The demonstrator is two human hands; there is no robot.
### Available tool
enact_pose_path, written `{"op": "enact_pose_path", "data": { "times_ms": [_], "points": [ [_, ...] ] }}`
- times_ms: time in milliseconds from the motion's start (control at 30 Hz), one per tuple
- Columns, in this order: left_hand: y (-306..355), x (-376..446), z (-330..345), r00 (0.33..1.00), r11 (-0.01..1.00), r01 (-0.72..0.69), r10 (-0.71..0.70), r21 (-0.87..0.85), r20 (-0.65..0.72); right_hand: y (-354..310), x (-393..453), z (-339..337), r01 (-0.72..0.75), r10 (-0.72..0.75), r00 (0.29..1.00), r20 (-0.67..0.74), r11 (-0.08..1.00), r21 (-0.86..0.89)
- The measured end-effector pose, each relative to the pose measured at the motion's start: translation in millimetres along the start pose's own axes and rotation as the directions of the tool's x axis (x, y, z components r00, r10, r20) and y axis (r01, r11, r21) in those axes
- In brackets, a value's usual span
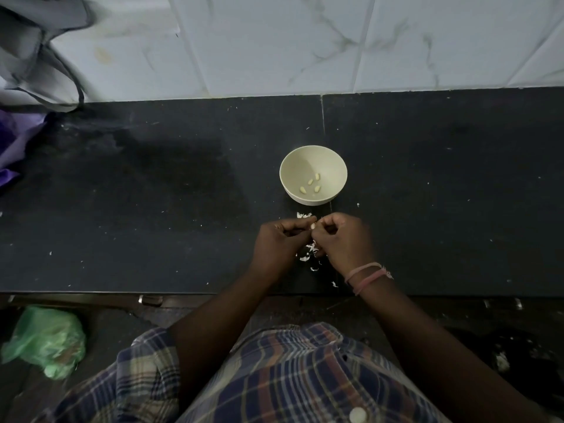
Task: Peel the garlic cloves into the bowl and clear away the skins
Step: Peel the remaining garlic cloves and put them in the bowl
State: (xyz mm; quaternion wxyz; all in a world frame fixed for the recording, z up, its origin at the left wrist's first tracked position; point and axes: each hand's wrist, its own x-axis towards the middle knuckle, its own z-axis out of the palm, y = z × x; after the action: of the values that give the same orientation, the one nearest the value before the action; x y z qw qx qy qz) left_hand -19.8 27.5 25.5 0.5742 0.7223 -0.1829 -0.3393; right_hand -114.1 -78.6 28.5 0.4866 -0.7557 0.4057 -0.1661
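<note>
Head view looks down on a dark bench [152, 209] with a pale bowl [313, 175] near its middle, and both hands meeting just below the bowl, at its 6 o'clock. The left hand [279, 244] and right hand [345, 241] have their fingers curled in, the tips pinching one clove [313, 226] between them; only a pale sliver of it shows where the thumbs come together. Four peeled cloves [311, 184] lie in the bottom of the bowl, apart from one another. Loose white skins [309, 251] are scattered on the bench under and between the hands, with a few more at 6 o'clock toward the bench edge and one tuft [303, 215] just beside the bowl's foot. A green bag [45, 340] sits on the floor at 8 o'clock from the hands.

By my judgement the peeling is under way, with the skins yet to be cleared. The clove is small, light and firm, and likely slick once bare, so it wants holding at its ends while a nail lifts the skin from the tip. The skins are papery and nearly weightless; they would scatter at a breath or cling to damp fingers, so sweeping them together with a flat palm should serve better than picking them up singly. The bowl looks light and could slide if knocked.
</note>
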Motion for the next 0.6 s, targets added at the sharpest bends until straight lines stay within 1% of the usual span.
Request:
{"op": "enact_pose_path", "data": {
  "times_ms": [233,400,433,467,533,600],
  "points": [
    [7.6,0.2,0.3,0.999,1.0,0.001,0.0,-0.018,0.047,-1.6,1.3,-7.5,-0.027,0.019,0.998,0.058,0.99,0.139],
    [10.7,2.2,4.7,0.997,1.0,0.019,-0.017,-0.024,0.071,0.7,4.0,-9.4,-0.017,0.012,0.999,0.04,0.992,0.126],
    [10.5,3.2,5.7,0.996,0.998,0.04,-0.035,-0.054,0.084,0.5,4.1,-9.7,-0.022,0.016,0.999,0.046,0.991,0.134],
    [10.2,4.4,6.2,0.992,0.99,0.076,-0.063,-0.119,0.105,-0.5,4.2,-10.6,-0.028,0.02,0.998,0.055,0.989,0.143],
    [9.9,7.9,7.4,0.977,0.945,0.176,-0.134,-0.277,0.165,-2.9,3.8,-11.9,-0.043,0.031,0.997,0.072,0.985,0.17],
    [9.4,10.1,7.9,0.961,0.901,0.245,-0.175,-0.359,0.216,-4.7,3.2,-12.2,-0.069,0.051,0.994,0.092,0.975,0.211]
  ]
}}
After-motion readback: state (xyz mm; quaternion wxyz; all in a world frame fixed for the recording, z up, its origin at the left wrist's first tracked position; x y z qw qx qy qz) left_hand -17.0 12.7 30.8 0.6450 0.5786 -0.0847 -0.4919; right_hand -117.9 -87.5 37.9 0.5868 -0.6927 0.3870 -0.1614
